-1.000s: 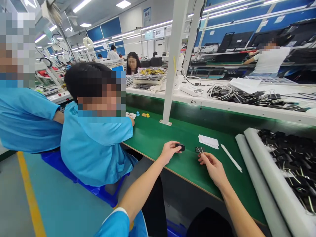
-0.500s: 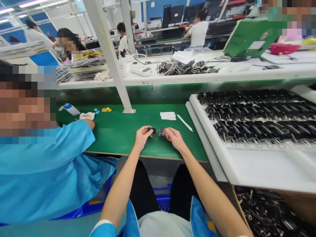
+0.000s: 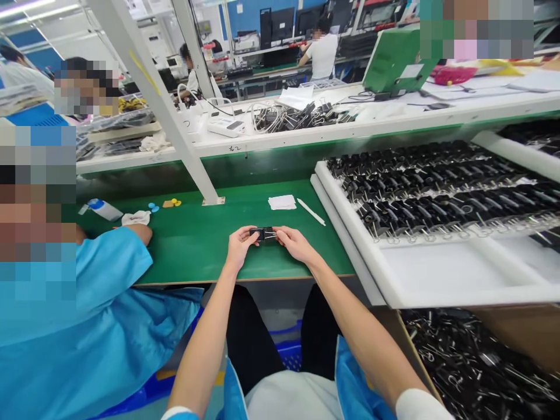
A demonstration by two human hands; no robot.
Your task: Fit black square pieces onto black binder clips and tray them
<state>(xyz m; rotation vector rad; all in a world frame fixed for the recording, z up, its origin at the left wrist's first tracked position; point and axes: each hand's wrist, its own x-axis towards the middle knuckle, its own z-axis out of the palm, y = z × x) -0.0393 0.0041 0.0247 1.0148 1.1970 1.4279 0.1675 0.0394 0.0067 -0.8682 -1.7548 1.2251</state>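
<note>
Over the green table (image 3: 192,256), my left hand (image 3: 238,247) is closed on a small black rectangular device (image 3: 255,234), thumb on its near face. My right hand (image 3: 297,243) pinches the silver wire handles of a black binder clip (image 3: 268,234). The clip's black jaw end meets the device's right side; whether it grips the device I cannot tell. Beyond my hands lie white paper slips (image 3: 282,202) and a white pen-like stick (image 3: 311,212).
On the right stands a white foam tray (image 3: 433,274) with rows of clipped black pieces. Below it, a cardboard box (image 3: 420,364) holds many binder clips. A co-worker's blue sleeve (image 3: 116,254) is at left. A white post (image 3: 175,128) rises from the table.
My hands have come together, closing the gap between the clip and the black device. The camera view has shifted, so the surroundings appear further left.
</note>
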